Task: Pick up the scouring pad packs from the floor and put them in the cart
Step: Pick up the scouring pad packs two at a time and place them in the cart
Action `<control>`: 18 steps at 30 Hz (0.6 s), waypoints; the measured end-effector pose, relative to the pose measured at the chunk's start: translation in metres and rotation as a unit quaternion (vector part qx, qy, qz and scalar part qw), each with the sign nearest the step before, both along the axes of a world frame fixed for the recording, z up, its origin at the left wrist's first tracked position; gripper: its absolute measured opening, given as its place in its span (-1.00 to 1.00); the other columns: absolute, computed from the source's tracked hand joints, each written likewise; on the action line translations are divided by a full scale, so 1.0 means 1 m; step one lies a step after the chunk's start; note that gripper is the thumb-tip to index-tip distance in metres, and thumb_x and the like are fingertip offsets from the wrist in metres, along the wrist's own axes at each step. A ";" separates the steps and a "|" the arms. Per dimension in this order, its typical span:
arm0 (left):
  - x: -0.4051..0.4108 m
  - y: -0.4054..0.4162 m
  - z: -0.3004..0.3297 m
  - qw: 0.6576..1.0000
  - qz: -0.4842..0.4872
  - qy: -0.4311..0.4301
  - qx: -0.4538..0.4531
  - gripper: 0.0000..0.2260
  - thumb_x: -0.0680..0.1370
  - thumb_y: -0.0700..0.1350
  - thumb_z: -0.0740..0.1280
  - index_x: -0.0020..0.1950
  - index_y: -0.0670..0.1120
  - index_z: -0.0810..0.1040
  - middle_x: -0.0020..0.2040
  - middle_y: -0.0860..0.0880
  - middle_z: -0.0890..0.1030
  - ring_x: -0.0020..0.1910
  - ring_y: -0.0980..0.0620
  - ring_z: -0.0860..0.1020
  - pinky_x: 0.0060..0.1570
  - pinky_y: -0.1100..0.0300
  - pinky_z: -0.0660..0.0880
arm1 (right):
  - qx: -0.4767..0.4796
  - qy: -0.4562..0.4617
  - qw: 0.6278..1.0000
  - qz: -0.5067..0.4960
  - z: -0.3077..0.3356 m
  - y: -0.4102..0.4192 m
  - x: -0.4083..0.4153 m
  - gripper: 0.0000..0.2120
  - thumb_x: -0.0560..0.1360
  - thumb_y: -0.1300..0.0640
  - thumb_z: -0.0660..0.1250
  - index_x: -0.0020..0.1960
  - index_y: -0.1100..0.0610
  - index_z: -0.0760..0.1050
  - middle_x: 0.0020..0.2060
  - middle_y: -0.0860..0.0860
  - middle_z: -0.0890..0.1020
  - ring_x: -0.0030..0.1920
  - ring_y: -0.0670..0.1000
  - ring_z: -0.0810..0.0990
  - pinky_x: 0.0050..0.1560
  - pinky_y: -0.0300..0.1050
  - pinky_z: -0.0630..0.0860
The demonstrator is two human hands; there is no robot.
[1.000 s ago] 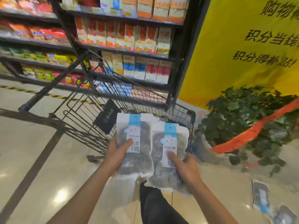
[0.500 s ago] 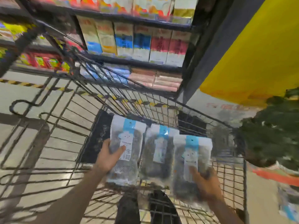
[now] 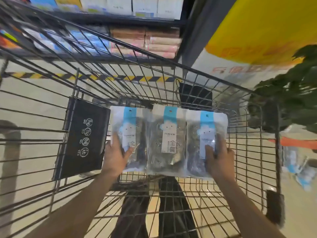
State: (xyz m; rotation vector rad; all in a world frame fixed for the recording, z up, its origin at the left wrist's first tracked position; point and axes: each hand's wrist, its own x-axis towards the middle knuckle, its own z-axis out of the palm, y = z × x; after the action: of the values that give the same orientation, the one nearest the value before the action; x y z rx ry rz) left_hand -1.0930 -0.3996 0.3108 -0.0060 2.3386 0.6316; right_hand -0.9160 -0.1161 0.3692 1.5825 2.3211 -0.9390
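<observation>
Head view, looking down into the wire cart (image 3: 202, 78). Three scouring pad packs sit side by side inside the basket, edges overlapping: left pack (image 3: 135, 134), middle pack (image 3: 169, 140), right pack (image 3: 205, 133). Each has a white header with a blue strip and a white label over dark metallic contents.

Left hand (image 3: 115, 156) grips the left pack at its lower left, thumb across the front. Right hand (image 3: 220, 160) grips the right pack at its lower right, thumb on the label. Middle pack is held by neither hand directly; cannot tell whether it rests on the basket floor or is pinched between its neighbours. Fingers behind the packs are hidden.

Black placard (image 3: 82, 138) with round icons hangs on the cart's left inner wall. More blue-and-white packs (image 3: 298, 167) lie on the floor right of the cart, blurred; count unclear. Potted plant (image 3: 291, 93) at right edge, shelves (image 3: 145, 40) beyond, both smeared. Dark trouser legs (image 3: 169, 212) show through the mesh.
</observation>
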 end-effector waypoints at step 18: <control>-0.022 0.103 0.286 0.925 -0.353 0.138 -0.016 -0.46 0.55 0.15 0.31 0.48 -0.02 0.39 0.39 -0.13 0.47 0.37 -0.19 0.47 0.26 -0.04 0.46 | 0.185 -0.047 0.974 0.125 0.255 0.012 0.021 -0.17 0.52 -0.36 0.13 0.61 0.16 0.25 0.51 0.25 0.37 0.48 0.31 0.34 0.42 0.25 0.40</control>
State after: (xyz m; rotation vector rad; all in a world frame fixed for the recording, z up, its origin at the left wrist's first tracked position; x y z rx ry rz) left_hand -1.1153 -0.2963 0.5970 0.9216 2.3762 0.2331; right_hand -0.8947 -0.1045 0.6247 1.3640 2.6588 -0.3826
